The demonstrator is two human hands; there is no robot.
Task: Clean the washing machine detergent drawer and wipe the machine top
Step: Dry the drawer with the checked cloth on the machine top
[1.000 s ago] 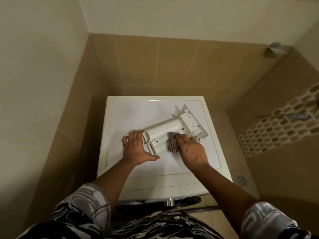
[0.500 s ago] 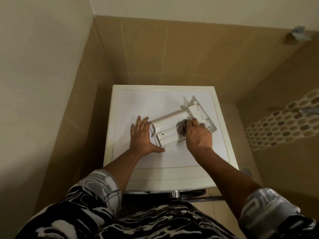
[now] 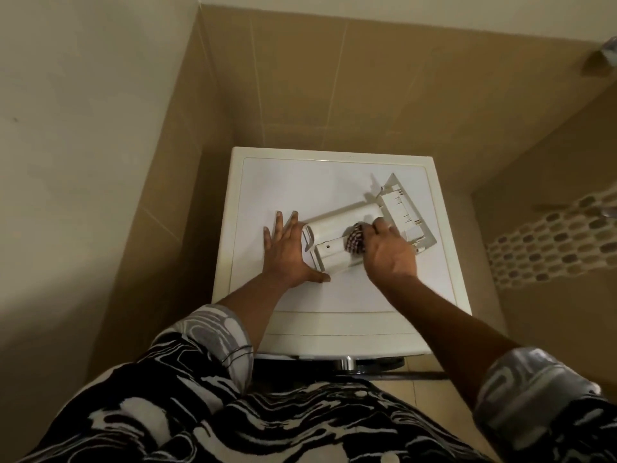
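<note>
A white plastic detergent drawer (image 3: 337, 225) lies on the flat white top of the washing machine (image 3: 300, 185), set slantwise, with its wide front panel (image 3: 405, 212) pointing to the far right corner and its narrow end to the near left. Its long body shows a rounded ridge and, beside it, a shallow channel with a small hole. In that channel sits a bunched, dark-and-white checked cloth (image 3: 355, 242); apart from the cloth, the dim light does not show whether the drawer holds anything.

The right hand (image 3: 389, 253) grips the cloth, its fingers curled over it and pressing it down into the drawer near the front panel; the hand covers that part of the body. The left hand (image 3: 286, 252) lies flat on the machine top with its fingers spread wide, the palm edge against the narrow end of the drawer and the thumb stretched along its near corner.

Both forearms come out of black-and-white patterned sleeves (image 3: 213, 332). Below the machine's front edge a chrome part of the door (image 3: 347, 362) shows. Tan wall tiles (image 3: 334, 88) close in behind and on both sides, and a band of oval mosaic tiles (image 3: 551, 242) runs along the right wall.
</note>
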